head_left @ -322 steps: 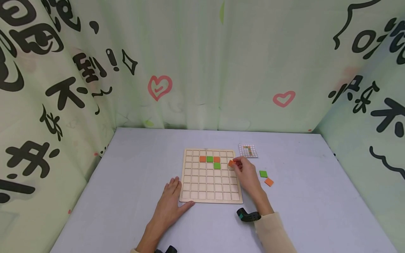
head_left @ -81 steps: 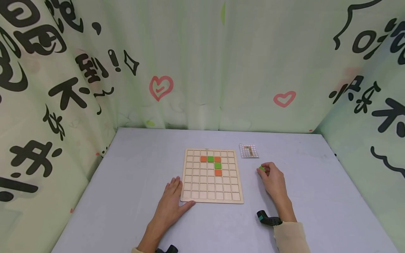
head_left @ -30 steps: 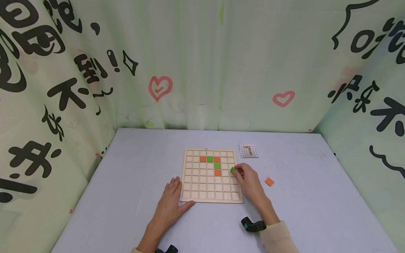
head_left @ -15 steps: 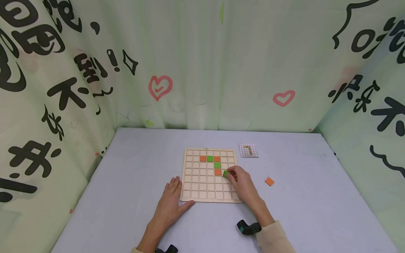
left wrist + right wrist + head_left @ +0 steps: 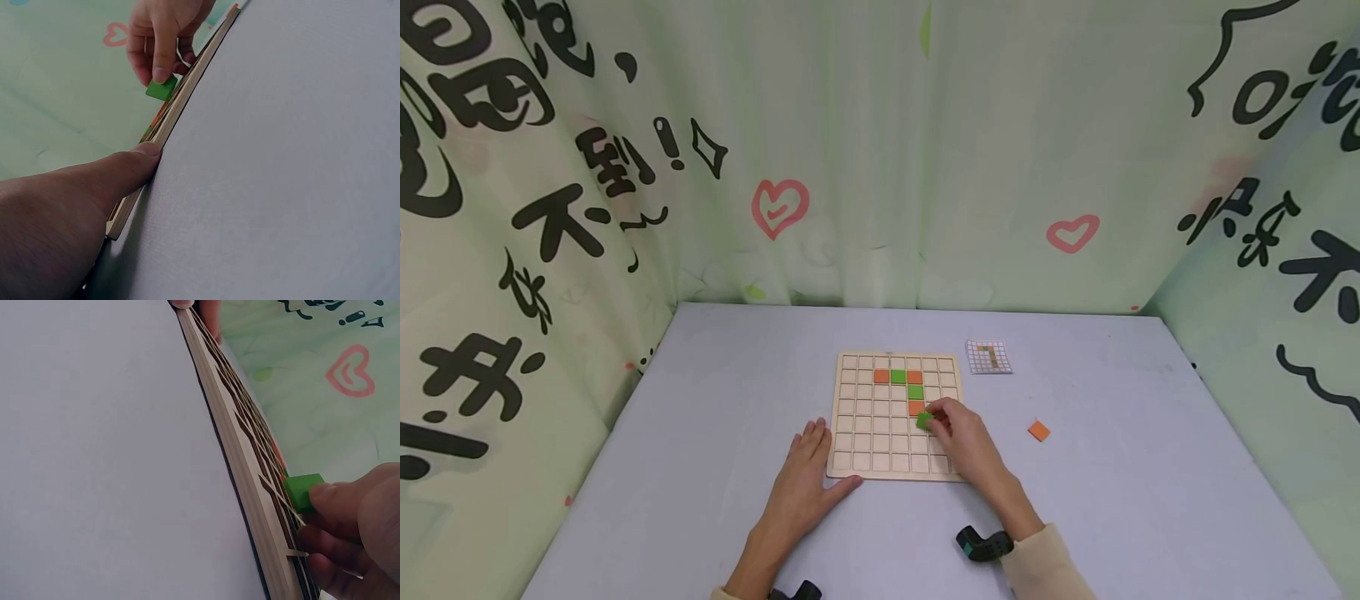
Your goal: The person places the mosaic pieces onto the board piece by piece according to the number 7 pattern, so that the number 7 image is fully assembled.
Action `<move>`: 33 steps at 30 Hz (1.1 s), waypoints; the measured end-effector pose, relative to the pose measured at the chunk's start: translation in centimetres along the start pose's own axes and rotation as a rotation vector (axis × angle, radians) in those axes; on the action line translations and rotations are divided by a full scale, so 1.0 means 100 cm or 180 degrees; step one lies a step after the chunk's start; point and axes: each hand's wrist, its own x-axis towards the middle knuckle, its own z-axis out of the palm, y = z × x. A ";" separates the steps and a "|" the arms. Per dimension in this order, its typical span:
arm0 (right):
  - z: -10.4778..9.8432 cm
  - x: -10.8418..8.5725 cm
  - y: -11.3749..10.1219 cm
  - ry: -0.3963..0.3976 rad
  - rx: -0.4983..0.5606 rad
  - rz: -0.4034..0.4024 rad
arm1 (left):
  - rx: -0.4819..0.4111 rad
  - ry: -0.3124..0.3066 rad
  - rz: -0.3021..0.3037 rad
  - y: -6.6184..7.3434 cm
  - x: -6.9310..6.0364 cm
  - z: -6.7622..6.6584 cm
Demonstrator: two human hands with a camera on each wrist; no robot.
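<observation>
A wooden grid board (image 5: pixel 872 467) lies on the table, with orange and green square tiles set in its upper cells. Pinched between the thumb and fingers of my right hand (image 5: pixel 962 437) is a green tile (image 5: pixel 923 421), tilted just below the lowest orange tile (image 5: pixel 916 407). The right wrist view shows this green tile (image 5: pixel 304 492) close over the board's cells. My left hand (image 5: pixel 805 475) rests at the board's lower left corner, fingers straight along its side. In the left wrist view its thumb (image 5: pixel 147 150) touches the board's edge.
One loose orange tile (image 5: pixel 1039 430) lies on the table (image 5: pixel 1120 467) to the right of the board. Behind it, near the board's upper right corner, is a small card (image 5: pixel 988 357) printed with a coloured grid pattern. A printed curtain (image 5: pixel 880 167) surrounds the table.
My right hand has picked up the green tile from the table's right side and carried it left over the board. Earlier, an orange tile was added below the green one. My left hand stays put.
</observation>
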 end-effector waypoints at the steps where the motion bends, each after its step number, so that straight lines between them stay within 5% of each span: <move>1: 0.001 0.000 0.000 -0.0001 -0.0002 -0.0017 | -0.0001 0.0002 0.0001 0.000 0.000 0.000; 33: 0.010 -0.002 0.003 0.0044 -0.0226 -0.0289 | 0.0047 0.0031 0.0008 0.000 0.000 0.001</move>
